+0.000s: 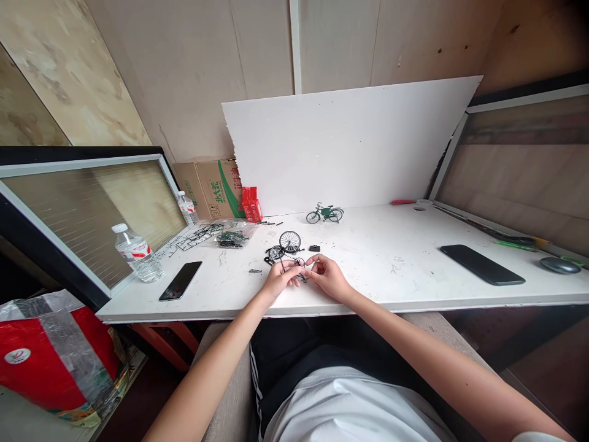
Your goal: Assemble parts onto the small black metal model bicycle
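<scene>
My left hand (pixel 280 277) is closed around a thin black model bicycle frame (pixel 286 265) just above the table's front edge. From the right, my right hand (pixel 327 277) pinches at the same frame, its fingertips close to the left thumb; any small piece between them is hidden. Just beyond the hands are a black spoked wheel (pixel 289 241) and a second, smaller-looking wheel (pixel 276 253) among dark parts. A small black block (pixel 315 248) lies past my right fingertips. Farther back stands a green model bicycle (pixel 325 213).
On the left are a phone (pixel 181 281), a water bottle (pixel 137 253), black part frames (pixel 202 235) and a plastic bag of green parts (pixel 231 238). A red box (pixel 251 204) stands behind. A black slab (pixel 482 264) and a mouse (pixel 559 265) lie right.
</scene>
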A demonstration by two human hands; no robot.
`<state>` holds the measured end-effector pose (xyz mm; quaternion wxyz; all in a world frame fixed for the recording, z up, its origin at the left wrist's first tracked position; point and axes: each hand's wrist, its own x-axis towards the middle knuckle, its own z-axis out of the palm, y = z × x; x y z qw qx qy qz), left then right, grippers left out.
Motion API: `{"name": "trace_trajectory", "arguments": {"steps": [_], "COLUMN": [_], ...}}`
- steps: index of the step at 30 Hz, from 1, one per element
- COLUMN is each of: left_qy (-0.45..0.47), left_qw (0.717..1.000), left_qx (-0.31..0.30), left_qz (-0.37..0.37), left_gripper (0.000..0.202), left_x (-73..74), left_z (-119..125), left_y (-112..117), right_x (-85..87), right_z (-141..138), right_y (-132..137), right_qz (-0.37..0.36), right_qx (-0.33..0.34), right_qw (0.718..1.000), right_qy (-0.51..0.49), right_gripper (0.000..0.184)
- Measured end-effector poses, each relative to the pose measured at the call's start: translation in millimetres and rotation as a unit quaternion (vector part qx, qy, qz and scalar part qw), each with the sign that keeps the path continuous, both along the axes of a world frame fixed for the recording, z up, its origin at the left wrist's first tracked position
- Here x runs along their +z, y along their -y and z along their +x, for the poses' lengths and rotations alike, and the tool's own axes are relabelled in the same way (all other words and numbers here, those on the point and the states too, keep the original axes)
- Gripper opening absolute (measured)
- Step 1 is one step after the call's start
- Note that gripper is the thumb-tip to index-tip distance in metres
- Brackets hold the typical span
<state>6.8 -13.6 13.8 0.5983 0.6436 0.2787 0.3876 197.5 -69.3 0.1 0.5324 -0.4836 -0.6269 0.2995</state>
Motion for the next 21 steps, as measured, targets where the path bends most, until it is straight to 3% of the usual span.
{"name": "trace_trajectory", "arguments": {"steps": [8, 12, 15, 17, 21], "left_qy": [-0.008, -0.019, -0.022, -0.019, -0.009], "left_qw": [1.0, 1.0, 1.0, 1.0, 1.0], "left_qx": [0.016, 0.013, 0.004, -0.003, 0.001], "left_qz": [-0.008, -0.012, -0.017, -0.023, -0.016], "left_gripper": [0.037, 0.038, 0.039, 0.04, 0.041], "left_x": [0.5, 2.8, 4.1, 3.6, 0.0], "left_z": [2, 2, 3, 3, 4], "left_y": [1, 2, 3, 2, 0], "right_x": [3.5, 12.9, 15.6, 14.1, 6.4], "right_z": [-3, 1, 15, 26, 38], "right_y": [1, 8, 12, 12, 7], "right_qz": [0.017, 0.038, 0.069, 0.095, 0.138], "right_qx": [0.004, -0.044, -0.09, -0.12, -0.102], "right_qw": [0.999, 0.998, 0.988, 0.965, 0.931], "right_qy": [-0.027, -0.023, 0.105, 0.213, 0.323], "right_gripper": [0.044, 0.04, 0.033, 0.028, 0.023]}}
